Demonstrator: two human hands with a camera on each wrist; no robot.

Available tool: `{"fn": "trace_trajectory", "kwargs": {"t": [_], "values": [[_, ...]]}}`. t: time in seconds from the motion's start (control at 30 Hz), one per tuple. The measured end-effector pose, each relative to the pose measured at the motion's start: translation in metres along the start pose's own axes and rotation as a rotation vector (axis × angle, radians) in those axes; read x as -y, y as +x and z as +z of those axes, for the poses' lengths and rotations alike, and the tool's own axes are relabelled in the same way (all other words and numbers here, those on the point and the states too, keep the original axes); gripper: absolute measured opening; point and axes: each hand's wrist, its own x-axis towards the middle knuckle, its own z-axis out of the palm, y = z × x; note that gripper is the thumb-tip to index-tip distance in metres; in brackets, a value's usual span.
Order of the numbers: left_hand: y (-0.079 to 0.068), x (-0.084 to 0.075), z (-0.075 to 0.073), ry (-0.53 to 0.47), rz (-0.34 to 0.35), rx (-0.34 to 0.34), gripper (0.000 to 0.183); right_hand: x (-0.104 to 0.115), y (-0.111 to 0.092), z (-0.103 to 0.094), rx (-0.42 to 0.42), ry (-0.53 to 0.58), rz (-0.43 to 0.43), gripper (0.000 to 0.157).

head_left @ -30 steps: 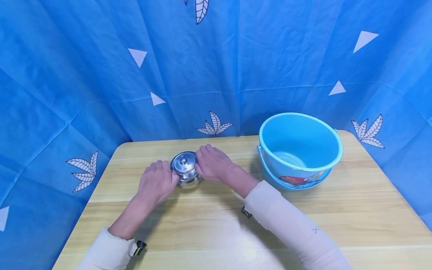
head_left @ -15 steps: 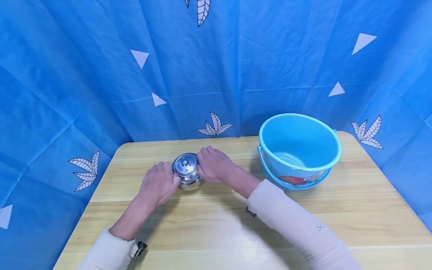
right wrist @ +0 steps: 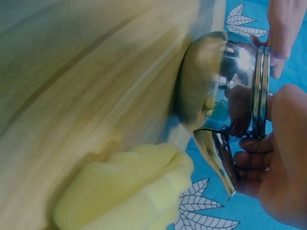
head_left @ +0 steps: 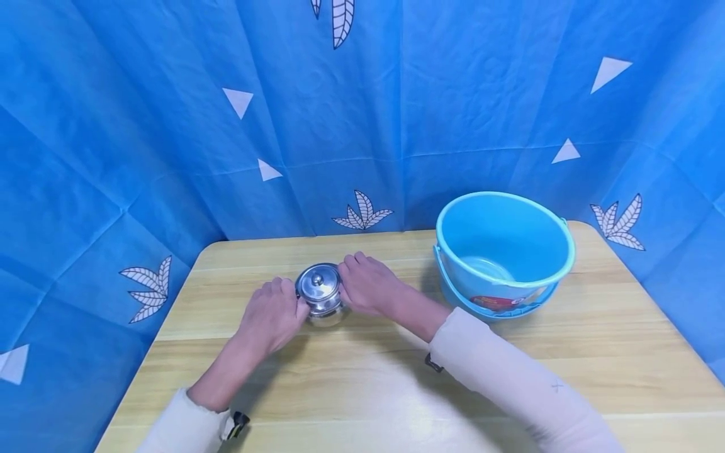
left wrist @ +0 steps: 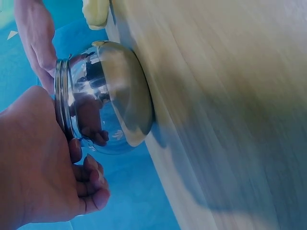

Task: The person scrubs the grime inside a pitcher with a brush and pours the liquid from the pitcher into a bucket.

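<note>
A small shiny metal teapot (head_left: 324,301) with a knobbed lid (head_left: 318,282) sits on the table, left of the middle. My left hand (head_left: 273,316) grips it from the left, thumb at the near side of the rim. From the right, my right hand (head_left: 369,284) holds it, fingers curled in under the rim beside the spout (right wrist: 216,155). Both hands stay high on the body, near the lid; the base shows in both wrist views. Much of the far side is hidden in the head view.
A light blue bucket (head_left: 481,296) with its handle hanging down stands at the right rear. The right wrist view shows a ridged yellow thing (right wrist: 124,187) on the wooden table (head_left: 351,390); the head view does not show it. A blue curtain (head_left: 362,113) hangs behind the table.
The teapot and both hands have shifted slightly nearer to me and to the right, with the same grip. The head view has tipped a little; the bucket stays put.
</note>
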Motion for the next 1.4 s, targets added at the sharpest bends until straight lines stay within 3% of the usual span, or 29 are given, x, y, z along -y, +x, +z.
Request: {"fn": "trace_trajectory", "kwargs": {"t": [0.37,0.97,1.4], "values": [[-0.007,-0.008,0.002,0.003,0.011,-0.007,0.026,0.004,-0.015,0.001,-0.032,0.029,0.006,0.042],[-0.015,-0.023,0.003,0.055,0.028,0.026,0.031,0.010,-0.035,-0.002,0.020,0.024,0.051,0.048],[-0.022,-0.031,0.003,0.097,0.063,-0.020,0.031,0.014,-0.050,-0.004,-0.013,0.013,0.057,0.046]]}}
